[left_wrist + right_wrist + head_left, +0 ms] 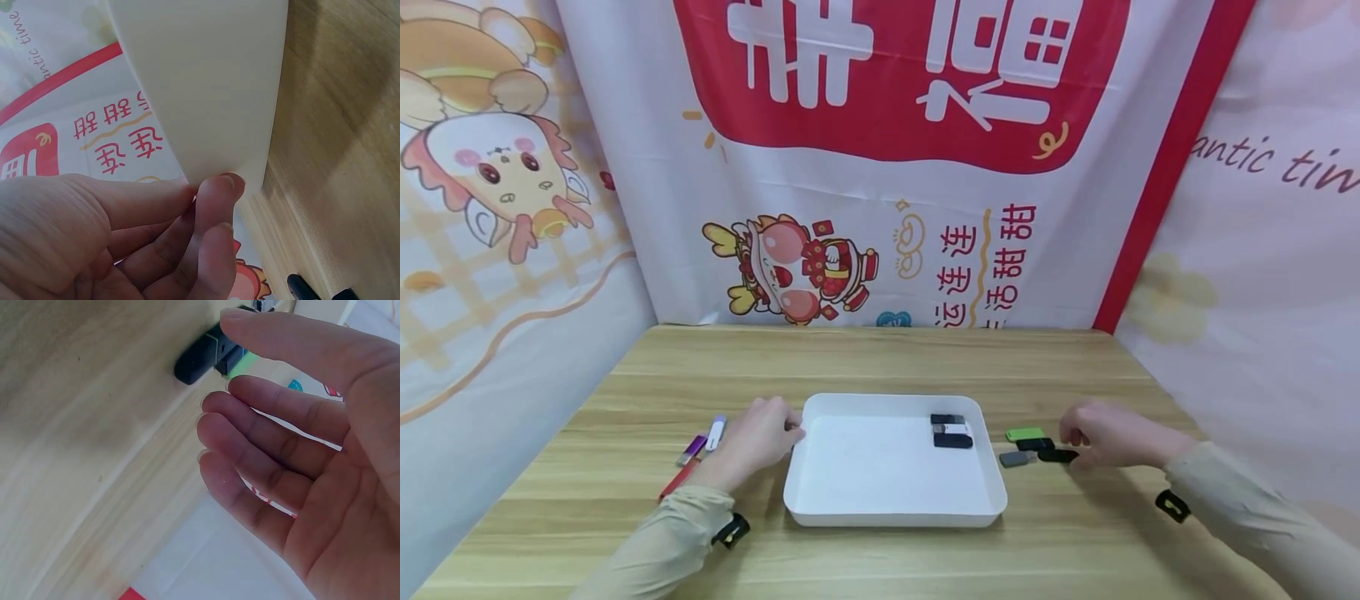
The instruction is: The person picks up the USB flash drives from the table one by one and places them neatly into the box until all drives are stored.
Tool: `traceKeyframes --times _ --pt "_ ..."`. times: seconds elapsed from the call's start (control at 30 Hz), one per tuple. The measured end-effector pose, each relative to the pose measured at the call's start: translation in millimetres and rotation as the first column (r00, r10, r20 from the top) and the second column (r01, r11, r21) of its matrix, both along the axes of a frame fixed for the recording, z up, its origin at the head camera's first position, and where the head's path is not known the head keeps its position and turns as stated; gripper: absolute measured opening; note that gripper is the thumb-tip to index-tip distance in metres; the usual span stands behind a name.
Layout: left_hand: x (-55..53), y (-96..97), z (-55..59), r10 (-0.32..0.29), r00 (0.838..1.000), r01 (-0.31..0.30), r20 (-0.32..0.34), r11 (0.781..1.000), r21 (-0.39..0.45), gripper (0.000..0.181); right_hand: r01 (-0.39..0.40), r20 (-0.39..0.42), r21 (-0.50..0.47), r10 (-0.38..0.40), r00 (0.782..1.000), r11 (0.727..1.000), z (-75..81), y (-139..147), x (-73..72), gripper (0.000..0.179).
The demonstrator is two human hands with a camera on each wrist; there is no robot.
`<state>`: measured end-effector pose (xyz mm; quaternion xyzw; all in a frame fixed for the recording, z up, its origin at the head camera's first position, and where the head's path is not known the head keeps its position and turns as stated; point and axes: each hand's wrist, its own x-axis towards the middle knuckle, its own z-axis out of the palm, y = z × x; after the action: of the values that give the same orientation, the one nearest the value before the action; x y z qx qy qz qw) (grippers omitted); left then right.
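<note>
A white rectangular tray (pixel 895 520) sits on the wooden table. My left hand (pixel 760 442) pinches its left rim near the far corner; in the left wrist view the forefinger (pixel 215 197) lies against the outer wall. Right of the tray, my right hand (pixel 1101 432) is beside a black USB stick (pixel 1057 456), its fingers loosely bent and apart. The thumb (pixel 269 328) overlaps that stick in the right wrist view. Close by lie a green USB stick (pixel 1026 434), another black one (pixel 1034 444) and a grey one (pixel 1017 458).
Inside the tray's far right part lie a dark USB stick (pixel 947 419), a white one (pixel 951 429) and a black one (pixel 953 441) in a column. Left of the tray are white (pixel 716 433), purple (pixel 692 450) and red (pixel 680 479) sticks. Printed cloths (pixel 880 183) surround the table.
</note>
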<state>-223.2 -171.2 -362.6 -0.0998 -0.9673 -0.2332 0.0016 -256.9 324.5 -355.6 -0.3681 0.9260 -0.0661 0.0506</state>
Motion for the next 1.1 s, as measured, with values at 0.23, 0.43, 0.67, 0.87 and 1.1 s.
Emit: traceKeyframes --times 0.23,0.43,0.67,0.87,1.1 --pt "-0.6 -0.4 0.3 0.000 1.000 0.000 -0.004 1.000 0.000 0.043 -0.054 -0.017 -0.029 0.053 0.998 0.998 -9.1 -1.0 -1.5 0.022" --pt "-0.2 0.1 0.4 -0.001 1.000 0.001 0.002 1.000 0.005 0.042 -0.049 -0.022 -0.037 0.048 0.999 0.998 -17.0 -0.3 -2.7 0.023" --pt "0.0 -1.0 -0.3 0.002 1.000 -0.002 -0.005 1.000 0.001 0.042 -0.043 -0.036 -0.034 0.042 0.998 0.998 -18.5 -3.4 -3.6 0.024" --pt "-0.3 -1.7 -0.6 0.006 1.000 -0.006 -0.005 1.000 -0.007 0.044 -0.041 -0.046 -0.028 0.040 0.998 0.999 -18.8 -6.0 -3.4 0.025" --pt "-0.1 -1.6 -0.8 0.010 1.000 -0.010 -0.002 1.000 -0.006 0.043 -0.039 -0.054 -0.008 0.039 0.998 0.999 -18.6 -5.7 -3.7 0.025"
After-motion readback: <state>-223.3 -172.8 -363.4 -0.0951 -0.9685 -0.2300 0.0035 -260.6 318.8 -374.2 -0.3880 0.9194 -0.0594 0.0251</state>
